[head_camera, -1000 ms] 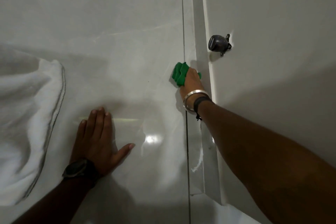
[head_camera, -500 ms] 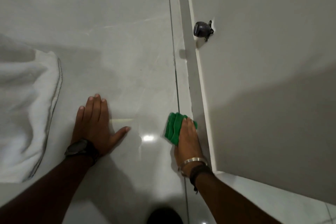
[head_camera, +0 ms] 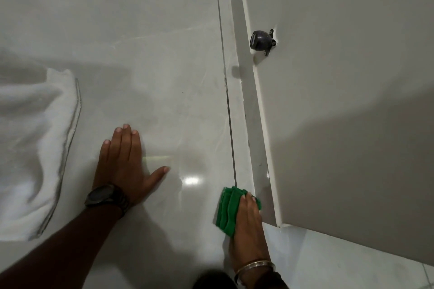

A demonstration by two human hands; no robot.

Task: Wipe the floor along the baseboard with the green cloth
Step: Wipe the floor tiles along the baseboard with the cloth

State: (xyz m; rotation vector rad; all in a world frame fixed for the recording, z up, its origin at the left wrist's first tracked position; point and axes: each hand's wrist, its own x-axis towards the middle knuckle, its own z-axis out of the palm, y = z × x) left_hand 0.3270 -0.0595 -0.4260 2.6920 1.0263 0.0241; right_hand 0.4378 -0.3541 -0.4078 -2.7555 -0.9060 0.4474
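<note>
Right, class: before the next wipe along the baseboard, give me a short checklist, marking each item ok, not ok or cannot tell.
1. Right hand pressing the green cloth flat: ok.
2. Cloth close against the baseboard: ok.
3. Left hand braced flat on the floor: ok.
4. Strip ahead free of obstacles: ok.
5. Dark door stopper above the cloth's path: ok.
6. Floor already clean: cannot tell.

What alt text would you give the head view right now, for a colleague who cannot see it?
A right hand presses a folded green cloth onto the glossy pale floor beside the baseboard. The left hand, wearing a dark watch, lies flat on the tile. A white towel sits at far left; a dark doorstop juts above the baseboard.
</note>
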